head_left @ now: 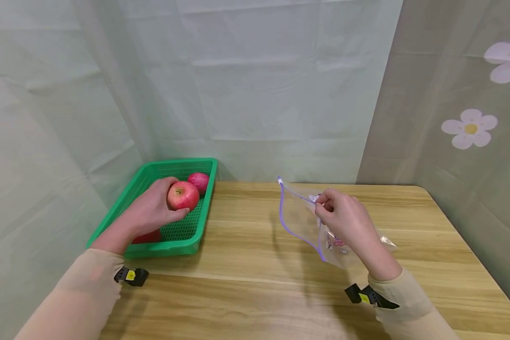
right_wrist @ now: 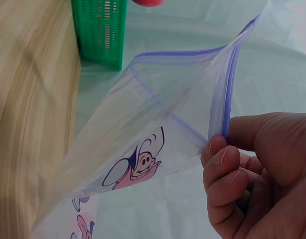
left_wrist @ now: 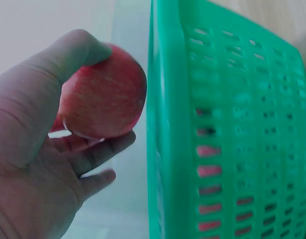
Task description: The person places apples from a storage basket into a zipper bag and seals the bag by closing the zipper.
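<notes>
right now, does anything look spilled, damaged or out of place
Nothing stands out: the left hand grips an apple over the green basket, the right hand pinches the open bag at its edge, and no spill or damage shows.

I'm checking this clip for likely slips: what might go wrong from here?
1. The left hand holds a round, red, smooth-skinned apple over the green perforated plastic basket; it might slip and drop.
2. The right hand pinches just one side of the purple-edged mouth of the clear plastic bag, so the thin opening could fold closed.
</notes>
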`<state>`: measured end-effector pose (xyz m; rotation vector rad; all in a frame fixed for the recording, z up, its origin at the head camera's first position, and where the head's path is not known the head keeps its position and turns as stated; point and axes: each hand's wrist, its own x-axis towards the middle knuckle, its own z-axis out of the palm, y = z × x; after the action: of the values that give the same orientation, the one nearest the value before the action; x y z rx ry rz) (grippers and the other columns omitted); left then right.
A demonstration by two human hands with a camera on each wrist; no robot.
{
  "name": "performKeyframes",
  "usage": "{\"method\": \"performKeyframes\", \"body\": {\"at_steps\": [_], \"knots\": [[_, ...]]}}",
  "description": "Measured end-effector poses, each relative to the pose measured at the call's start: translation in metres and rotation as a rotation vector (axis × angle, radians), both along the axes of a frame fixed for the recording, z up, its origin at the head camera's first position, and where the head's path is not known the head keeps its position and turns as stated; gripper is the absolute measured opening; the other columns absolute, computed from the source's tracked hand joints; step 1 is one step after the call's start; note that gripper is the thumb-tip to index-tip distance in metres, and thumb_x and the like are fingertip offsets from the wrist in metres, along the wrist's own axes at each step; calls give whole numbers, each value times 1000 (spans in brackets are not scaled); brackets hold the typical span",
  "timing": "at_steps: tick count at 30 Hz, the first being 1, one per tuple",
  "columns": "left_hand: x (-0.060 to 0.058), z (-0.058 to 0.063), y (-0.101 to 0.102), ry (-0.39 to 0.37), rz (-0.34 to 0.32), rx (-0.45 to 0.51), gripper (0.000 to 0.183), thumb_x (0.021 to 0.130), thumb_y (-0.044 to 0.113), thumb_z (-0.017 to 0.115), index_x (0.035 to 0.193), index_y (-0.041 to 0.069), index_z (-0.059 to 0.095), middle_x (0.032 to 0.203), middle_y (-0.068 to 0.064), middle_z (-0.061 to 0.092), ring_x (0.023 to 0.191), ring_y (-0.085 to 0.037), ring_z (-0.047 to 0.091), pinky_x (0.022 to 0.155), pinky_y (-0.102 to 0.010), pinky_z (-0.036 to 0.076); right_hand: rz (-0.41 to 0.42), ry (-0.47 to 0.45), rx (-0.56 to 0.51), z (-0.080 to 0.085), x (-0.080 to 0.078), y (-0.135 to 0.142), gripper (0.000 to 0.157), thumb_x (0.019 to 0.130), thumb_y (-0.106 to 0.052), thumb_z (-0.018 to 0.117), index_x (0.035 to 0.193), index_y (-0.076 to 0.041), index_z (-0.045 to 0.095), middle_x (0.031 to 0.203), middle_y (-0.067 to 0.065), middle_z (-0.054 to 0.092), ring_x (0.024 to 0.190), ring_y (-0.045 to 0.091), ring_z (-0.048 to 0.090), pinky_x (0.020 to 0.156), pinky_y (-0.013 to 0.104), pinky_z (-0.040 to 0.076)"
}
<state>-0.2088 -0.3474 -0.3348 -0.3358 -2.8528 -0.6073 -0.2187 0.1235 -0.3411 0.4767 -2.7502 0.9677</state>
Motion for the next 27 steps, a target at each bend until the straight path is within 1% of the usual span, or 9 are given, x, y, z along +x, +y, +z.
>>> {"method": "performKeyframes", "body": {"at_steps": [8,12,15,19,23,27], "knots": [[3,10,25,10,91,16,84,90,31,89,150,-8,44,134,-27,54,117,-43,55,87,-60,60,-12,14,6,0,1,0,15,100,-14,62,107,-9,75,79,-5,68,67,17,56,65,37,45],[5,14,35,2,115,42,87,91,31,88,152,-9,41,138,-29,52,118,-44,55,87,-61,59,-21,17,5,0,1,0,14,100,-14,63,106,-9,75,78,-4,68,67,18,57,66,38,46],[7,16,41,1,116,64,87,92,31,87,153,-10,40,140,-29,51,118,-44,55,87,-61,59,-22,15,3,0,1,0,14,100,-14,63,105,-10,75,78,-5,68,67,18,57,66,38,46],[7,15,46,23,107,77,85,92,31,86,152,-10,42,138,-28,53,119,-43,54,88,-61,57,-13,10,-1,1,2,-1,14,100,-13,63,106,-9,75,78,-5,68,66,17,57,66,38,46],[5,12,51,54,104,69,84,91,30,86,152,-10,43,136,-28,55,120,-43,54,88,-61,57,-8,10,-8,2,3,-2,13,101,-13,64,106,-9,75,78,-5,68,66,17,57,65,38,45],[4,11,56,70,107,67,85,92,32,85,152,-10,42,136,-29,55,117,-44,56,88,-62,56,-7,17,-9,1,3,-2,13,101,-13,64,106,-9,75,77,-5,68,65,16,57,65,37,45]]}}
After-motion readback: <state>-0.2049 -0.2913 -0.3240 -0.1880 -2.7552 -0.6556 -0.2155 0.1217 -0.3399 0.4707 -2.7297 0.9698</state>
